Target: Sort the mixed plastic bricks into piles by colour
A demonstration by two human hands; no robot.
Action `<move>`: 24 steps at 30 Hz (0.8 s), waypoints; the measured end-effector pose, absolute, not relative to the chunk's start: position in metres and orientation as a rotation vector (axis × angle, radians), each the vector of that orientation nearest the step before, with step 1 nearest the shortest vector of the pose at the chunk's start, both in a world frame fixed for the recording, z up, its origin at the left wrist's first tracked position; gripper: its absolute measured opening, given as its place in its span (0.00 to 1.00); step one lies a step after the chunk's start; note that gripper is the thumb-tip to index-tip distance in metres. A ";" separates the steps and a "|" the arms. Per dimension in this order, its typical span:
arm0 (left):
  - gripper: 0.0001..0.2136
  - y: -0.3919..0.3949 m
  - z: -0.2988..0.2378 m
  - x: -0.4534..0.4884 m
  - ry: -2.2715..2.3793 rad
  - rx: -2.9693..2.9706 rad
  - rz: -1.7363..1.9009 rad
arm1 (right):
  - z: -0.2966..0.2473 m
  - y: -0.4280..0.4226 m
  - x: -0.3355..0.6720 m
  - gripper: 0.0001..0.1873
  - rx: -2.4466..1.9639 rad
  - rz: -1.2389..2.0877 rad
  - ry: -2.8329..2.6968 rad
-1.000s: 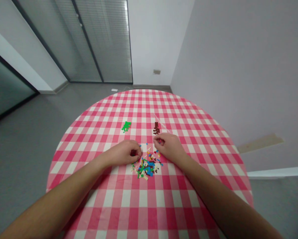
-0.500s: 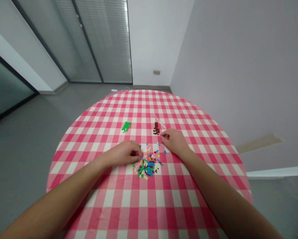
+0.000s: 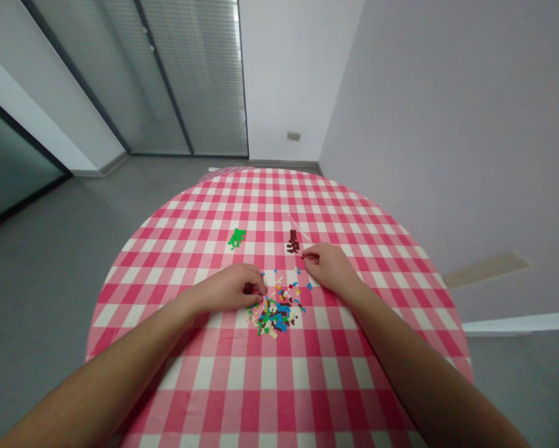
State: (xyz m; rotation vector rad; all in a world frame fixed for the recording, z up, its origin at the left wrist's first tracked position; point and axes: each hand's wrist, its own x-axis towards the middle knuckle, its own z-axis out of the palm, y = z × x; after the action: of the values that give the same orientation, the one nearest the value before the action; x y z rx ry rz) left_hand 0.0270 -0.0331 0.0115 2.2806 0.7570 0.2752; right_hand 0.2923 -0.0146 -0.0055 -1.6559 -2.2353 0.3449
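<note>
A heap of small mixed-colour bricks [image 3: 276, 310] lies in the middle of a round table with a pink-and-white checked cloth [image 3: 279, 386]. My left hand [image 3: 230, 287] rests at the heap's left edge, fingers curled and pinched on something I cannot make out. My right hand [image 3: 327, 266] is curled beside a small pile of brown bricks [image 3: 293, 241], its fingertips almost touching that pile; what they pinch is too small to see. A small pile of green bricks [image 3: 236, 237] sits further left, clear of both hands.
The table's far edge is close to a grey wall on the right. Glass partitions with blinds [image 3: 186, 74] stand at the back left, over a grey floor [image 3: 50, 249]. A wall socket [image 3: 294, 135] is low on the back wall.
My right hand has moved from the heap's upper right edge up to the brown pile. My left hand has stayed at the heap's left edge.
</note>
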 end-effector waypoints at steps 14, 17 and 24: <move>0.05 -0.034 0.014 0.028 0.762 2.281 0.271 | -0.011 -0.015 0.288 0.12 -1.609 0.352 -2.220; 0.05 -0.034 0.014 0.028 0.764 2.276 0.277 | -0.010 -0.016 0.287 0.11 -1.588 0.365 -2.237; 0.04 -0.033 0.011 0.027 0.749 2.272 0.284 | -0.008 -0.017 0.287 0.10 -1.548 0.414 -2.232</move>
State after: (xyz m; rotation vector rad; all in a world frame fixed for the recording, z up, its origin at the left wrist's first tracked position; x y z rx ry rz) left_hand 0.0270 -0.0329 0.0106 2.2725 0.7486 0.2837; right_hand 0.2866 -0.0173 -0.0076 -1.5480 -2.2323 0.4143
